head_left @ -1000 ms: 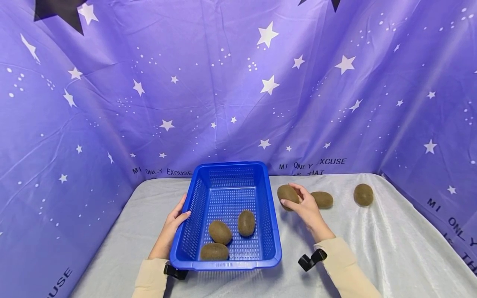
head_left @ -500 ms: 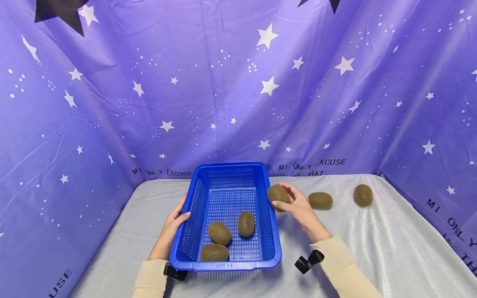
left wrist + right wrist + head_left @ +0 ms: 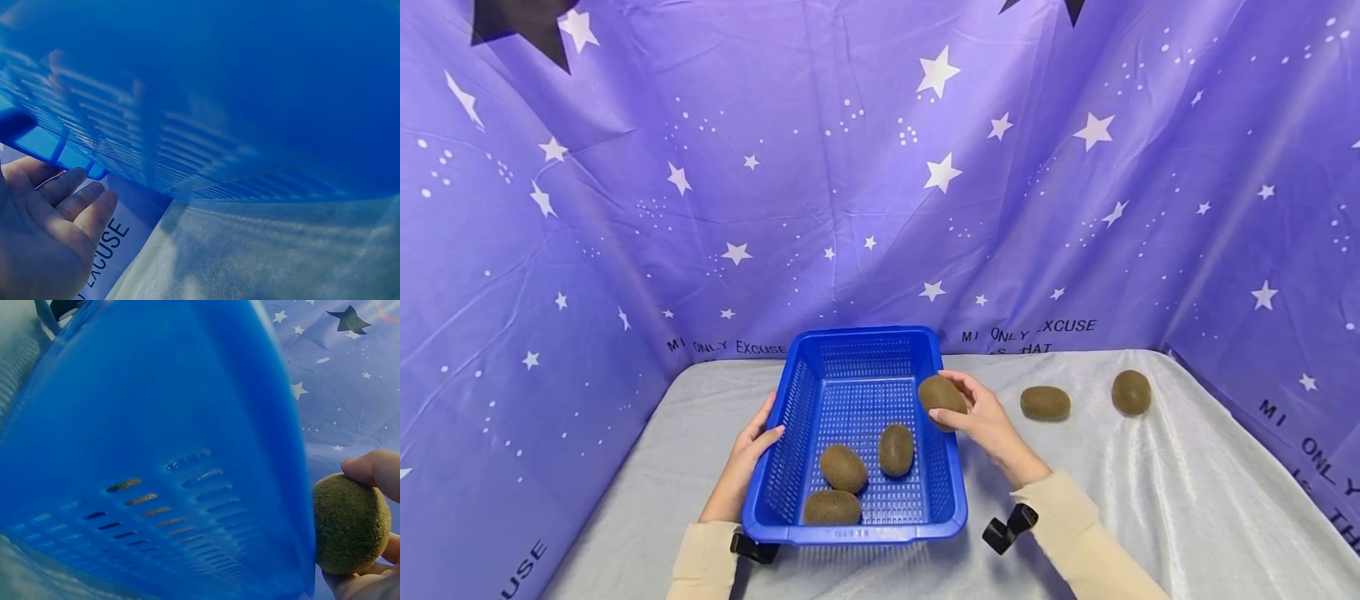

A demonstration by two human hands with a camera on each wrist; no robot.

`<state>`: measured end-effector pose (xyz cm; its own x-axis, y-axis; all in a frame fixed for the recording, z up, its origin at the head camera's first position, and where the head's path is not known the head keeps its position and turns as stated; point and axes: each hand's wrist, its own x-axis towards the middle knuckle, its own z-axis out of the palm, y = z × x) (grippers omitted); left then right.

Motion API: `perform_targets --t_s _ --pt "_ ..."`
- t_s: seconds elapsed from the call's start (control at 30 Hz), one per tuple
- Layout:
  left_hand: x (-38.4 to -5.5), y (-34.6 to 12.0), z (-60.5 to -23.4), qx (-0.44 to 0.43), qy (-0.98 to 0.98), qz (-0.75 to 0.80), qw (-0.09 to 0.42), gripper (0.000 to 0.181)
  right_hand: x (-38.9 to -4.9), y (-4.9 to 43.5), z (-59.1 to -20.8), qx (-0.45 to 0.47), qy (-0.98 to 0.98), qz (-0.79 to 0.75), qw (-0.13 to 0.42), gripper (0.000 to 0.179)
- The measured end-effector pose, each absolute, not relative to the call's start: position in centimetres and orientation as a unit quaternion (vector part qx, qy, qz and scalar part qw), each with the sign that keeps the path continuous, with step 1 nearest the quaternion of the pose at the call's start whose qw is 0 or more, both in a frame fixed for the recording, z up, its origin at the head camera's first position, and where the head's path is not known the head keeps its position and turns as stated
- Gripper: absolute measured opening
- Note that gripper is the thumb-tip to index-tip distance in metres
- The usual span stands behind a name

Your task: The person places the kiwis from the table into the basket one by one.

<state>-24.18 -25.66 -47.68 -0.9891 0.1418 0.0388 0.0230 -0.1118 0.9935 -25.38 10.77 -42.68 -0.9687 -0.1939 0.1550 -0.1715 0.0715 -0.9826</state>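
Note:
A brown fuzzy kiwi (image 3: 942, 402) is pinched between the thumb and fingers of my right hand (image 3: 988, 421), over the right rim of a blue plastic basket (image 3: 951, 467). In the right wrist view the kiwi (image 3: 351, 524) shows beside the basket's wall (image 3: 156, 394). My left hand (image 3: 747, 458) grips the basket's left rim, thumb on top; in the left wrist view its fingers (image 3: 87, 203) bend up under that rim. Inside the basket, toward the near end, lie three kiwis: one at right (image 3: 896, 450), one in the middle (image 3: 843, 468) and one at front (image 3: 832, 507).
Two more kiwis lie on the silver-grey cloth (image 3: 1150, 500) at right: a sideways kiwi (image 3: 1045, 403) and a farther kiwi (image 3: 1131, 392). A purple curtain with stars (image 3: 850, 167) encloses the back and sides.
My right hand has carried its kiwi leftward, from beside the basket to over its right rim. The left hand and basket have stayed put.

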Motion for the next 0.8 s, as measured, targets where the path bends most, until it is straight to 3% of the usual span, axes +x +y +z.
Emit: perform_targets --t_s 0.8 --pt "-24.4 -25.7 -47.9 0.072 0.659 0.748 0.037 0.065 -25.0 8.6 -42.3 -0.14 0.773 -0.618 0.013 0.064"
